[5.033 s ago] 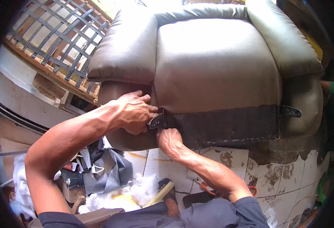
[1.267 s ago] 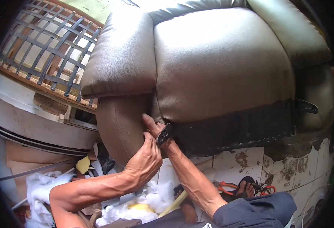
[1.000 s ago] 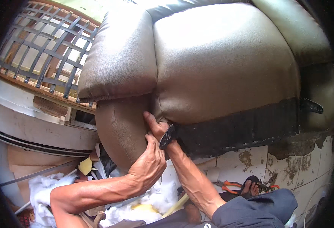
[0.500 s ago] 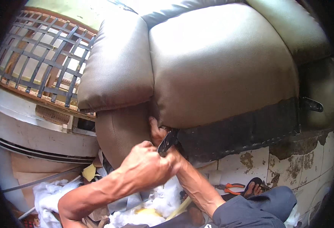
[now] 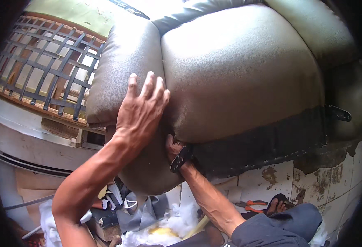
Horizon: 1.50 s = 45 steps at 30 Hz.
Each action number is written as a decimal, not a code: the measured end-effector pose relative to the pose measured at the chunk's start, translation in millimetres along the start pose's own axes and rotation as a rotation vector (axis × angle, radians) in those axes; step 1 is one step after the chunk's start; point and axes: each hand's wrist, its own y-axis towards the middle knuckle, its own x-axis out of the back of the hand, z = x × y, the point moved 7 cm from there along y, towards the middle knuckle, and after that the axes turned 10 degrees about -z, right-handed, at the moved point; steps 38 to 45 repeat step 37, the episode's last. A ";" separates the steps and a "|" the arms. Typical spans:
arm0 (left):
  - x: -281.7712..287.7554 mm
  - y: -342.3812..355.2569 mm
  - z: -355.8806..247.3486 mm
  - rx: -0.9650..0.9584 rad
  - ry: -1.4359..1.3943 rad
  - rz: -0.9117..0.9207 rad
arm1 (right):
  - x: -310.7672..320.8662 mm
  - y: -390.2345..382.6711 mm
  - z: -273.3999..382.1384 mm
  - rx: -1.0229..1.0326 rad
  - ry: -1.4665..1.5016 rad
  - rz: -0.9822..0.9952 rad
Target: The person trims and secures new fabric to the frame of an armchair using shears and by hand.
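Note:
A brown leather recliner fills the upper middle, with a padded armrest (image 5: 107, 88) at the left beside a wide seat cushion (image 5: 238, 74). My left hand (image 5: 142, 107) lies on the armrest at the seam, its fingers spread and nothing held. My right hand (image 5: 173, 149) reaches in at the lower corner of the cushion, beside the armrest's front panel (image 5: 148, 175). A black metal bracket (image 5: 181, 158) crosses in front of my right wrist. The fingers of that hand are mostly hidden in the gap. Black fabric (image 5: 263, 142) runs under the cushion.
A wooden frame with woven black straps (image 5: 53, 66) stands at the left. Orange-handled pliers (image 5: 253, 206) lie on the worn tiles near my foot (image 5: 277, 206). White stuffing (image 5: 181, 222) and grey fabric scraps (image 5: 144, 212) lie below. Another metal lever (image 5: 338, 113) sticks out at right.
My left hand has left the bracket area as a closed fist, moved up and opened onto the armrest. My right hand stays at the cushion corner. The front panel's lower end now shows.

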 end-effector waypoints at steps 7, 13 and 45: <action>4.2 -4.5 21.2 0.097 0.057 -0.016 | 19.6 21.3 39.3 0.057 -0.055 0.405; 2.2 -2.6 20.1 0.214 -0.105 -0.095 | 14.1 29.6 26.2 0.069 -0.068 0.373; 20.5 -9.5 0.2 0.140 -0.149 -0.056 | 55.0 -11.2 -7.1 -0.475 0.761 0.253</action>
